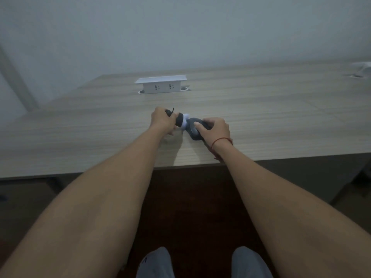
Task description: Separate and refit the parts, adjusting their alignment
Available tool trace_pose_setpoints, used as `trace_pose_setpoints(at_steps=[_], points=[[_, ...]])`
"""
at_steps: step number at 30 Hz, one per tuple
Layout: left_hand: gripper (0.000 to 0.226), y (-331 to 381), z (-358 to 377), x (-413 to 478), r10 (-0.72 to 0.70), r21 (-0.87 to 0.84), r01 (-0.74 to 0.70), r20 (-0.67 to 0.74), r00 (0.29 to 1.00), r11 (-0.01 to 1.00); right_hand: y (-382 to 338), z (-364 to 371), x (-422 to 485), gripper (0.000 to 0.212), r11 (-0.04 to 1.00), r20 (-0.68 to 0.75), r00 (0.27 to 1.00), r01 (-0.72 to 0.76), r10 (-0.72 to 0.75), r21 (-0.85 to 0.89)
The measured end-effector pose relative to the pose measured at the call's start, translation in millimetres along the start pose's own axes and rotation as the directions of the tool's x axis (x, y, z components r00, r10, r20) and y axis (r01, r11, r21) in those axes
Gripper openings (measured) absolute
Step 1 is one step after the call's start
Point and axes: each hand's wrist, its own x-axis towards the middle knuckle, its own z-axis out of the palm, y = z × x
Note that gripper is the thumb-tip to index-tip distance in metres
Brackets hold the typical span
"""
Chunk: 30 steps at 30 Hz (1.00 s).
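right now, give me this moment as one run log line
left hand grips black-and-white round tool | right hand holds dark grey soft item | both on wood-grain table | white socket box behind

left hand (161,121): grip curled, arm outstretched | right hand (215,129): grip curled, arm outstretched

The picture is dim and has a cold, grey-blue tone. The light is soft and seems to come from above and a little from the front, because the forearms throw a pale shadow on the bench (80,125) toward the near edge. There is no glare. The whole view is slightly soft, and the wide lens bends the bench edges at the sides.
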Motion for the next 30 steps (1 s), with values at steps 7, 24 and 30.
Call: trace_pose_setpoints(at_steps=[7, 24, 30], points=[[0.025, 22.4, -18.1, -6.1, 0.09, 0.137, -0.126, 0.241, 0.966, 0.982, -5.2, 3.6, 2.2, 0.031, 0.999, -0.053, 0.998, -0.032, 0.032, -0.015], [0.036, -1.9, -20.1, -1.2, 0.043, 0.272, -0.05, 0.032, 0.999, 0.961, -4.0, 7.8, 1.4, 0.037, 0.998, -0.052, 0.998, -0.038, 0.035, -0.052], [0.025, 2.2, -13.8, -3.9, 0.064, 0.032, -0.064, 0.001, 0.998, 0.997, -1.7, 10.6, 2.2, 0.043, 0.994, -0.03, 0.999, -0.042, 0.039, -0.097]])
